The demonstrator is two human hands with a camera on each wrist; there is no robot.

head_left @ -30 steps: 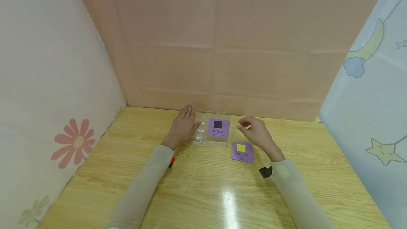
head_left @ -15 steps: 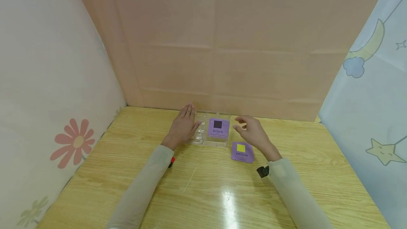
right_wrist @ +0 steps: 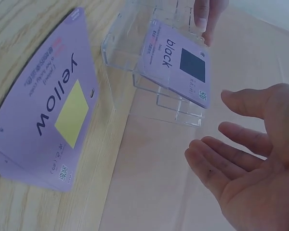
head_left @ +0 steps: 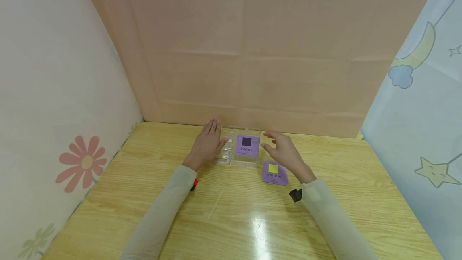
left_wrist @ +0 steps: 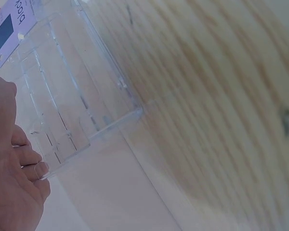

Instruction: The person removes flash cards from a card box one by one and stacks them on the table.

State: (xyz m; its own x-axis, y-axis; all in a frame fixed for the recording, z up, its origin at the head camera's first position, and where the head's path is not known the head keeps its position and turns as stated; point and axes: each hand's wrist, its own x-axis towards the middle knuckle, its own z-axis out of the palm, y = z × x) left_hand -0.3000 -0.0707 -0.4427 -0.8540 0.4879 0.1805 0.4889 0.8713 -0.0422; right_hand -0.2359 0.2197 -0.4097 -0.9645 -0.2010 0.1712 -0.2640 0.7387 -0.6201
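A clear plastic stepped holder (head_left: 245,163) stands at the back of the table. One purple card marked "black" (head_left: 247,146) sits in its right part, leaning back in the right wrist view. My left hand (head_left: 207,143) rests along the holder's left side with fingers straight; in the left wrist view its fingertips (left_wrist: 41,168) are right at the holder's edge. By the right side, my right hand (head_left: 285,151) holds nothing, its thumb and fingers spread apart. On the table in front of it lie purple cards, the top one marked "yellow" (right_wrist: 62,103), with another edge showing beneath.
Behind the holder rises a brown paper backdrop (head_left: 238,71). Patterned panels, one with a red flower (head_left: 86,163) and one with a yellow star (head_left: 437,171), flank the wooden table (head_left: 231,220).
My right hand has moved left toward the holder, and its thumb and fingers have spread apart. The left hand, the holder and the cards have stayed in place.
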